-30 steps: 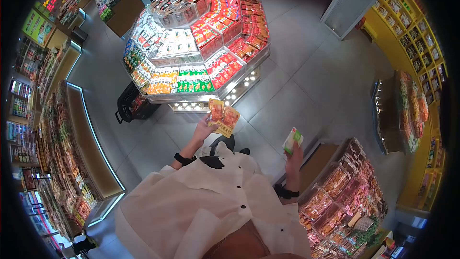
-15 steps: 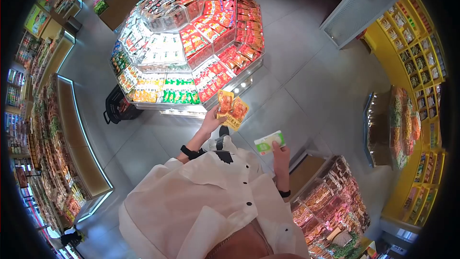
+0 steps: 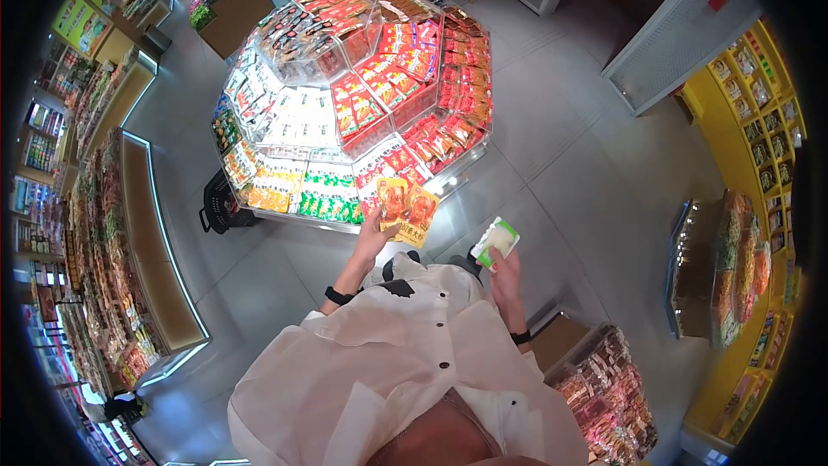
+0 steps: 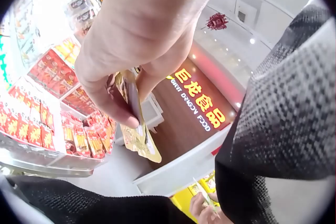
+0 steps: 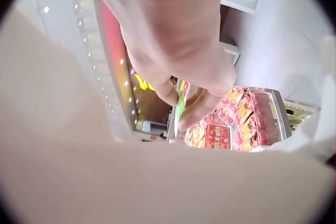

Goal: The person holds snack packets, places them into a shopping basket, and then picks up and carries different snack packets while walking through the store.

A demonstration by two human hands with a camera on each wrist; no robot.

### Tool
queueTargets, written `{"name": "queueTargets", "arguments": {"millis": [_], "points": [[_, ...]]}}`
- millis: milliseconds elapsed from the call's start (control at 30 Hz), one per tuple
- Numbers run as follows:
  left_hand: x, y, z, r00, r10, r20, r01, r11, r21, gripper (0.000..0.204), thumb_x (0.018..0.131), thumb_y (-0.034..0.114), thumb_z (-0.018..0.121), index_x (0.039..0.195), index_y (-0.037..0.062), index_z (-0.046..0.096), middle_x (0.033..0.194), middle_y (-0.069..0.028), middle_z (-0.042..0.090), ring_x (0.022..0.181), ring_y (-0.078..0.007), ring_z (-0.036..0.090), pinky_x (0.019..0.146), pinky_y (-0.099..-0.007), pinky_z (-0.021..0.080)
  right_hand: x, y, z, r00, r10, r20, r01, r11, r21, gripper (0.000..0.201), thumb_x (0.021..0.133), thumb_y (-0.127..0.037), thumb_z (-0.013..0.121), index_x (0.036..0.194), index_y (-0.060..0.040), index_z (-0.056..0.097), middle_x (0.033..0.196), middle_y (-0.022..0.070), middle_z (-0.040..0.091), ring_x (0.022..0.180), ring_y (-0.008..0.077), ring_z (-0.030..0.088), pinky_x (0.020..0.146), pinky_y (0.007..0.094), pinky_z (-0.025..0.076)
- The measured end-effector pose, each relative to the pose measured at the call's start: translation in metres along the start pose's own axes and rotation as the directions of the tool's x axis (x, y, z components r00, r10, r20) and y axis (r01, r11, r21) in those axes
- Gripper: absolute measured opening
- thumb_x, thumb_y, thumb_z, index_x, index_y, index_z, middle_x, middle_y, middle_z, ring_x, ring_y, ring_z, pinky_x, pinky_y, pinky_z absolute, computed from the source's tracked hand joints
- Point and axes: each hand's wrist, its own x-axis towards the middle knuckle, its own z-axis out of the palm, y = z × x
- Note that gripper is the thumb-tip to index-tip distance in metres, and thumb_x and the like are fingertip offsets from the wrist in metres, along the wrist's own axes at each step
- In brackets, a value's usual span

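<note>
In the head view my left hand pinches yellow snack packets with reddish food pictured on them, two fanned side by side. The left wrist view shows their gold foil edge between thumb and fingers. My right hand grips a green and white packet at its lower end, held a little to the right of the yellow ones. Seen from the right wrist, this packet is edge-on between thumb and fingers. Both hands are in front of the white shirt, near the tiered snack display.
Bins of red, white, green and orange packets fill the round display. A black basket stands on the floor at its left. Another snack stand is close at my right, with yellow shelving farther right. Long shelves line the left.
The right hand has moved inward, closer to the left hand, and its green and white packet has turned to a different tilt. The left hand still holds the yellow packets. The head view has shifted slightly.
</note>
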Motion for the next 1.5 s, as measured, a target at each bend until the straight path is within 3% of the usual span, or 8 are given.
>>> {"name": "queueTargets", "arguments": {"millis": [167,233,400,533,633,867,1167,1500], "points": [[0.007,-0.008,0.015,0.981,-0.021,-0.193,-0.011,0.987,-0.161,0.070,0.084,-0.009,0.063,0.146,-0.0046,0.031,0.139,-0.0136,0.049,0.124,-0.0191,0.050,0.103,-0.0300,0.041,0.066,-0.019,0.000,0.937,-0.031,0.348,0.176,0.903,-0.393,0.035,0.087,-0.008,0.069,0.119,-0.0020,0.056,0.103,0.0052,0.065,0.091,0.0104,0.062,0.070,0.0254,0.052],[0.008,-0.011,0.025,0.952,0.030,-0.303,-0.090,0.979,-0.184,0.068,0.084,-0.010,0.061,0.146,-0.0033,0.032,0.136,-0.0128,0.052,0.121,-0.0189,0.053,0.102,-0.0307,0.043,0.076,-0.061,0.009,0.921,0.146,0.362,0.122,0.774,-0.622,0.025,0.084,-0.013,0.074,0.103,-0.0006,0.064,0.092,0.0019,0.067,0.082,0.0079,0.061,0.069,0.0238,0.048],[0.010,0.007,0.062,0.897,0.094,-0.433,-0.187,0.966,-0.178,0.059,0.088,-0.005,0.060,0.141,-0.0019,0.036,0.125,-0.0111,0.059,0.107,-0.0171,0.062,0.089,-0.0298,0.052,0.149,-0.080,-0.037,0.983,0.107,0.151,-0.044,0.927,-0.371,0.023,0.090,-0.019,0.070,0.106,-0.0033,0.067,0.097,0.0023,0.068,0.087,0.0101,0.062,0.077,0.0259,0.047],[0.008,0.006,0.090,0.849,0.094,-0.520,-0.211,0.962,-0.171,0.059,0.088,-0.004,0.061,0.142,0.0005,0.038,0.124,-0.0096,0.060,0.106,-0.0164,0.062,0.088,-0.0297,0.053,0.181,-0.110,-0.050,0.945,0.217,0.245,-0.196,0.975,-0.108,0.029,0.096,-0.020,0.062,0.118,-0.0018,0.059,0.107,0.0050,0.065,0.094,0.0133,0.063,0.075,0.0285,0.051],[-0.001,-0.001,0.108,0.827,0.031,-0.561,-0.173,0.964,-0.201,0.066,0.086,-0.006,0.061,0.145,-0.0025,0.033,0.134,-0.0122,0.054,0.120,-0.0183,0.054,0.100,-0.0315,0.044,0.197,-0.117,-0.049,0.927,0.234,0.292,-0.176,0.961,-0.213,0.028,0.094,-0.018,0.064,0.116,-0.0009,0.060,0.104,0.0044,0.066,0.090,0.0130,0.064,0.072,0.0289,0.052],[-0.021,-0.019,0.144,0.720,0.041,-0.692,-0.238,0.953,-0.191,0.050,0.089,-0.003,0.061,0.136,0.0001,0.044,0.123,-0.0095,0.060,0.105,-0.0169,0.063,0.086,-0.0292,0.055,0.224,-0.124,-0.045,0.790,0.342,0.508,0.042,0.798,-0.602,0.032,0.088,-0.012,0.071,0.116,0.0010,0.061,0.104,0.0053,0.067,0.087,0.0112,0.064,0.074,0.0257,0.050],[-0.032,-0.023,0.184,0.619,-0.042,-0.784,-0.278,0.922,-0.269,0.054,0.089,-0.002,0.062,0.139,-0.0005,0.041,0.125,-0.0087,0.059,0.108,-0.0165,0.061,0.086,-0.0308,0.054,0.239,-0.142,-0.062,0.739,0.444,0.507,-0.266,0.883,-0.386,0.029,0.098,-0.022,0.058,0.118,-0.0012,0.060,0.103,0.0024,0.067,0.091,0.0098,0.063,0.081,0.0254,0.050],[-0.019,-0.022,0.188,0.691,0.026,-0.722,-0.277,0.932,-0.232,0.059,0.089,-0.004,0.060,0.143,0.0011,0.037,0.129,-0.0087,0.057,0.111,-0.0167,0.060,0.091,-0.0301,0.053,0.222,-0.143,-0.069,0.823,0.336,0.458,-0.216,0.931,-0.295,0.030,0.091,-0.010,0.065,0.118,-0.0010,0.053,0.107,0.0082,0.064,0.093,0.0143,0.064,0.081,0.0293,0.053]]}}
